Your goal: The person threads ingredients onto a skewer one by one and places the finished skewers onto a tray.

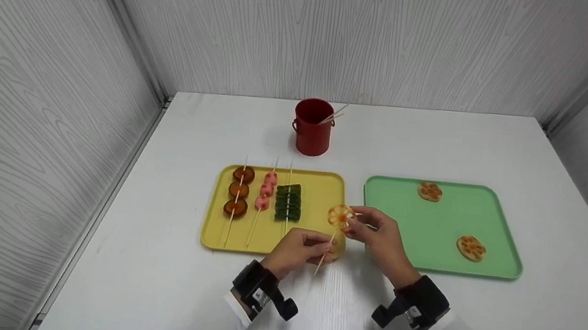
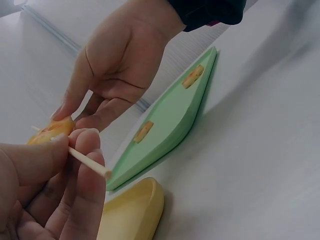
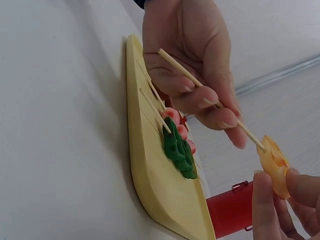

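Over the right end of the yellow tray (image 1: pixel 321 190), my left hand (image 1: pixel 293 249) grips a thin wooden skewer (image 3: pixel 176 65) between thumb and fingers. The skewer slants upward, its blunt end sticking out below the hand. My right hand (image 1: pixel 384 240) pinches a yellow-orange lotus root slice (image 1: pixel 341 217) by its edge, thumb against fingers. In the right wrist view the skewer's far end meets the slice (image 3: pixel 274 167) at its rim. A bit of skewer shows beyond the slice in the left wrist view. Two more lotus root slices, one farther back (image 1: pixel 430 191) and one nearer (image 1: pixel 471 248), lie on the green tray (image 1: pixel 441 224).
On the yellow tray lie three loaded skewers: brown rounds (image 1: pixel 239 190), pink pieces (image 1: pixel 267 190) and folded green leaves (image 1: pixel 294 203). Behind it stands a red bucket (image 1: pixel 312 137) with a few bare skewers (image 1: pixel 336 114) leaning out. Pale panels (image 1: pixel 297 34) wall the table's back and sides.
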`<state>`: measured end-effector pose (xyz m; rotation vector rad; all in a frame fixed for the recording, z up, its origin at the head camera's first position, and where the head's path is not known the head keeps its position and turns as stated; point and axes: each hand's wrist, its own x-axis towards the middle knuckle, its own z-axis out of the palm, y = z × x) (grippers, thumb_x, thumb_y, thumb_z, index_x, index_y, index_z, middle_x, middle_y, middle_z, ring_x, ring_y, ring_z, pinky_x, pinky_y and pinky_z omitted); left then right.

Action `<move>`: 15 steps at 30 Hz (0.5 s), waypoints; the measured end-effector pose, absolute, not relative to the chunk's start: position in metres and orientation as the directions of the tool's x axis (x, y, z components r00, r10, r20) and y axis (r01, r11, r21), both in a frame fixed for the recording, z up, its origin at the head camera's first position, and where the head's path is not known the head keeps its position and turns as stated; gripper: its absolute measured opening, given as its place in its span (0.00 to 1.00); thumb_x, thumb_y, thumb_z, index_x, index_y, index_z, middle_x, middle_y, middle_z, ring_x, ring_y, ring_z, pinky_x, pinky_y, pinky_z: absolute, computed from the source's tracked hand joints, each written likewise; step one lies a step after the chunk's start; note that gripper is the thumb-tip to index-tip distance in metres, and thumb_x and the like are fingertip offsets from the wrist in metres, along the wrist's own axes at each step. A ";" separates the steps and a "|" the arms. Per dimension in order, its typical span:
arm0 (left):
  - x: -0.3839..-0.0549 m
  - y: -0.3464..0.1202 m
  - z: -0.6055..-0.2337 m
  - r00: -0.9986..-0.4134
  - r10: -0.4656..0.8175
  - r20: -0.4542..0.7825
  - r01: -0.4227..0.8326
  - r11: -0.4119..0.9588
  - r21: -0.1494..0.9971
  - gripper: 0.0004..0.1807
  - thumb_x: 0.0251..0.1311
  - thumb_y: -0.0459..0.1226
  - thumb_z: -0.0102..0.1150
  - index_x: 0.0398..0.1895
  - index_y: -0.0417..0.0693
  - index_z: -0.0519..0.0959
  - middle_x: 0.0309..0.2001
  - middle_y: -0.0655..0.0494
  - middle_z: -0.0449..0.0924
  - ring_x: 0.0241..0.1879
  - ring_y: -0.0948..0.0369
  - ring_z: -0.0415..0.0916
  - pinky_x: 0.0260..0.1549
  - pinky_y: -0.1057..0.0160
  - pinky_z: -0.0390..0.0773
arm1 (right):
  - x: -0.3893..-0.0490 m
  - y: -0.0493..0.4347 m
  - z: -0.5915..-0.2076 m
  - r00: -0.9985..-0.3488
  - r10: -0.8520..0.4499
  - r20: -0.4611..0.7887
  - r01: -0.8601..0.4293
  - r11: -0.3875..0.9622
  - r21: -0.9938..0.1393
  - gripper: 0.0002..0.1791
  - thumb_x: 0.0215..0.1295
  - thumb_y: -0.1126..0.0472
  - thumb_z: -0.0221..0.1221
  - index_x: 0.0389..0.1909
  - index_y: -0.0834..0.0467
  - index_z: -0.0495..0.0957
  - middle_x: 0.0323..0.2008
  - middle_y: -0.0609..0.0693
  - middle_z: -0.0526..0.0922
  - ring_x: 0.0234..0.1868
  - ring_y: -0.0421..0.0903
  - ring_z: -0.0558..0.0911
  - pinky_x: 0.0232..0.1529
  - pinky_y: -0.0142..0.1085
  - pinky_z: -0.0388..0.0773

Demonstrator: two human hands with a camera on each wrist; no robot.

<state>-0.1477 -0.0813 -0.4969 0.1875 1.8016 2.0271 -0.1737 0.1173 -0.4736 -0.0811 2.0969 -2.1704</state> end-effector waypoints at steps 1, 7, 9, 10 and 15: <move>-0.148 -0.081 -0.497 -0.904 0.390 -0.172 -0.215 -0.068 0.974 0.15 0.65 0.28 0.57 0.52 0.25 0.77 0.45 0.34 0.82 0.33 0.62 0.83 0.37 0.64 0.83 | -0.173 0.116 -0.474 -0.990 -0.132 -0.048 0.052 -0.025 -0.998 0.18 0.65 0.70 0.61 0.55 0.70 0.75 0.43 0.61 0.80 0.38 0.46 0.84 0.43 0.37 0.83; -0.147 -0.083 -0.497 -0.910 0.379 -0.170 -0.188 -0.013 0.982 0.14 0.64 0.28 0.59 0.50 0.26 0.78 0.44 0.35 0.83 0.38 0.54 0.84 0.38 0.62 0.83 | -0.172 0.114 -0.476 -0.988 -0.150 -0.031 0.032 -0.005 -0.999 0.17 0.65 0.71 0.61 0.54 0.71 0.75 0.40 0.60 0.80 0.35 0.46 0.84 0.41 0.38 0.83; -0.147 -0.084 -0.497 -0.911 0.377 -0.164 -0.174 0.008 0.985 0.14 0.64 0.28 0.59 0.49 0.26 0.79 0.44 0.36 0.83 0.40 0.52 0.84 0.38 0.61 0.83 | -0.172 0.115 -0.477 -0.986 -0.166 -0.009 0.006 0.016 -1.000 0.17 0.65 0.71 0.61 0.53 0.71 0.76 0.39 0.60 0.80 0.35 0.47 0.84 0.40 0.39 0.84; -0.147 -0.084 -0.497 -0.913 0.376 -0.162 -0.167 0.019 0.986 0.14 0.64 0.28 0.59 0.49 0.26 0.79 0.43 0.36 0.83 0.41 0.51 0.83 0.38 0.61 0.83 | -0.173 0.115 -0.477 -0.985 -0.175 0.010 -0.016 0.033 -0.999 0.17 0.65 0.70 0.61 0.53 0.70 0.76 0.39 0.61 0.80 0.35 0.47 0.84 0.40 0.39 0.84; -0.147 -0.085 -0.497 -0.916 0.371 -0.151 -0.145 0.045 0.988 0.13 0.63 0.28 0.60 0.47 0.27 0.80 0.42 0.36 0.84 0.40 0.50 0.83 0.37 0.62 0.84 | -0.173 0.117 -0.479 -0.970 -0.210 0.124 -0.159 0.159 -0.974 0.16 0.64 0.68 0.62 0.52 0.69 0.78 0.37 0.63 0.82 0.36 0.54 0.84 0.39 0.40 0.84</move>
